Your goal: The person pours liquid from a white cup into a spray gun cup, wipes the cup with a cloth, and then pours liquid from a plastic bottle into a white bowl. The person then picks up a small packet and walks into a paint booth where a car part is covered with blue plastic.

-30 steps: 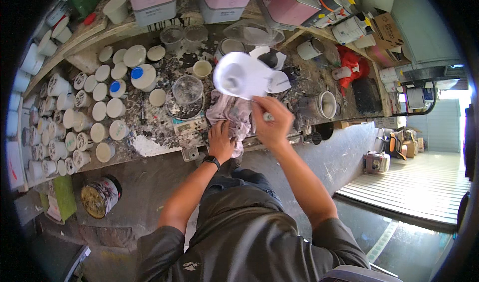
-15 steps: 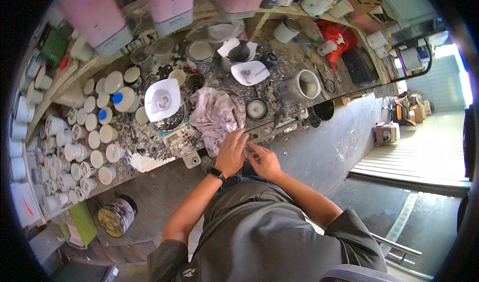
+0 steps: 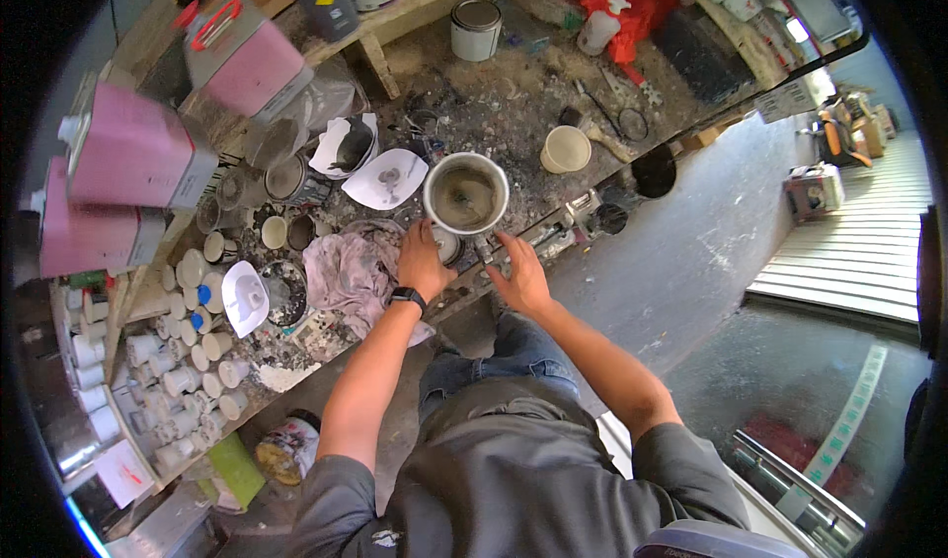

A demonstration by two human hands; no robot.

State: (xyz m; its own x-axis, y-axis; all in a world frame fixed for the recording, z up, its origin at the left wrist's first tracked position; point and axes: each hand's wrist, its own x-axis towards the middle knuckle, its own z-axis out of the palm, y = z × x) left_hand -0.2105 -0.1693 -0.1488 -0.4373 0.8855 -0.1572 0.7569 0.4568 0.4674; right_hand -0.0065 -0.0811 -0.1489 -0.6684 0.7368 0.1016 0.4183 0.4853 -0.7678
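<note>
In front of me a round metal pot [image 3: 466, 195] with dull grey liquid or residue inside stands near the bench edge. My left hand [image 3: 425, 264] is at its near left side, thumb and fingers apart, next to a small round lid [image 3: 447, 249] partly hidden by the pot. Close by on the right is my right hand [image 3: 518, 277], thumb and index finger spread; whether the fingertips touch the pot is not clear. A stained pinkish rag [image 3: 351, 274] lies left of my left hand. Farther left and back are white paper-like pieces [image 3: 385, 180] with grey smears.
A beige cup [image 3: 566, 150] and a brush [image 3: 604, 136] lie to the right. A metal clamp-like fitting [image 3: 578, 205] runs along the bench edge. Many white tubs [image 3: 183, 380] crowd the left end; pink-filled jugs [image 3: 138, 153] stand behind. A paint bucket [image 3: 288, 447] is on the floor.
The view has turned and shifted toward the bench. My hands, close together at the edge before, have moved forward and apart, and are now beside the pot.
</note>
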